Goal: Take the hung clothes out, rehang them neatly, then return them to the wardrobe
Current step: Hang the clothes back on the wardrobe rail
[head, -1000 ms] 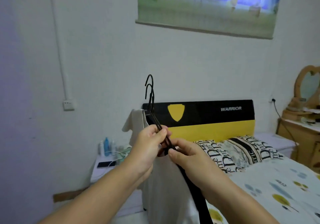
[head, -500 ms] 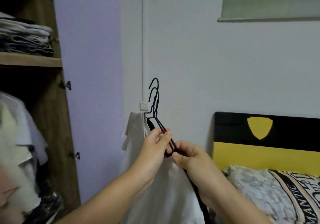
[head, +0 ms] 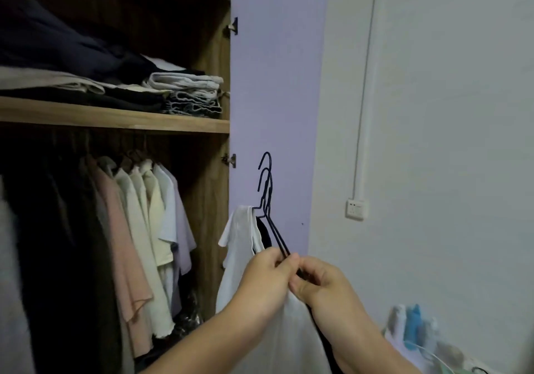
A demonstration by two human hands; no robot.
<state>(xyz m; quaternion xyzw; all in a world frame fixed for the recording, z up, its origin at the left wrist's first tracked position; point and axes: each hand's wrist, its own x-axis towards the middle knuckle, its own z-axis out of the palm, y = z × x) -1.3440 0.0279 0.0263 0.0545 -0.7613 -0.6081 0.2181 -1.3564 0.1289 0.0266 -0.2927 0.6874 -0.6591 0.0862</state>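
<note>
Two thin black wire hangers (head: 267, 200), carrying a white garment (head: 242, 246) and a black one, were pinched together by the left hand (head: 267, 279) and right hand (head: 320, 282), hooks upright, likely for hooking into the open wooden wardrobe (head: 208, 200) just beside.

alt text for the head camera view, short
Both hands, left hand and right hand, pinch two black hangers carrying a white garment and a dark one, beside an open wardrobe of hung shirts.

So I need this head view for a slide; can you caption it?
Both hands, left hand and right hand, grip two black hangers with clothes beside the open wardrobe.
</note>
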